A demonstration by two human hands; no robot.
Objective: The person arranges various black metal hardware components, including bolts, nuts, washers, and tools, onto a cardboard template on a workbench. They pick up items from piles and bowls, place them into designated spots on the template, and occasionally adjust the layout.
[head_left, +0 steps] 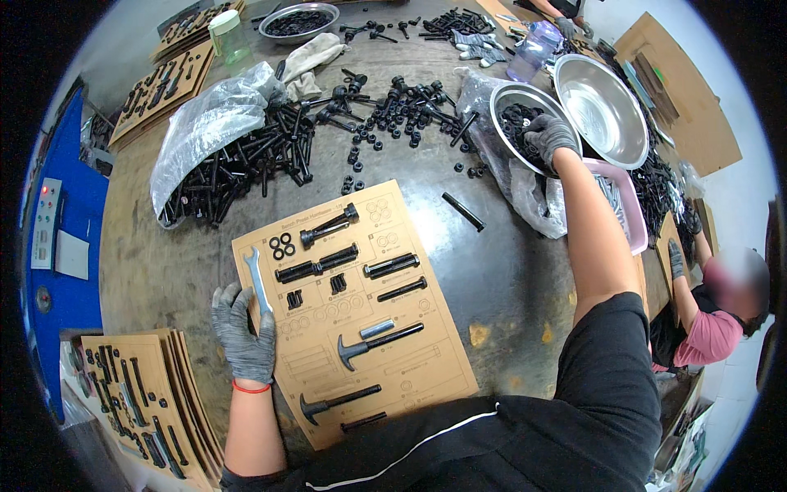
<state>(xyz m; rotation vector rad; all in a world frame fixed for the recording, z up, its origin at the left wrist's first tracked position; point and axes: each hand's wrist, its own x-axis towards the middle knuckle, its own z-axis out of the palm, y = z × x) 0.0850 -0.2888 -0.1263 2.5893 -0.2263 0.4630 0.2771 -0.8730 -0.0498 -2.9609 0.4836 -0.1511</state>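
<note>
My left hand point(244, 334), in a grey glove, rests at the left edge of a brown cardboard sheet point(447, 361), fingers stretched out and the thumb beside a silver open-end wrench point(257, 279). Printed outlines cover the sheet. On it lie four-in-a-square black washers point(282, 246), black bolts point(329, 225), short black screws point(338, 284), a silver sleeve point(377, 329) and two T-shaped hammer-like pieces point(379, 346). My right hand point(551, 138), also gloved, reaches into a steel bowl point(502, 97) of black washers point(516, 120). Its fingers curl down there, their tips hidden.
A plastic bag point(209, 123) spills black bolts point(246, 164). Loose black nuts point(396, 131) lie mid-table, with a single bolt point(464, 212) nearer. Right stand an empty steel bowl point(602, 115) and a pink bin point(627, 205). A co-worker point(709, 316) works at right; filled boards point(135, 402) stack lower left.
</note>
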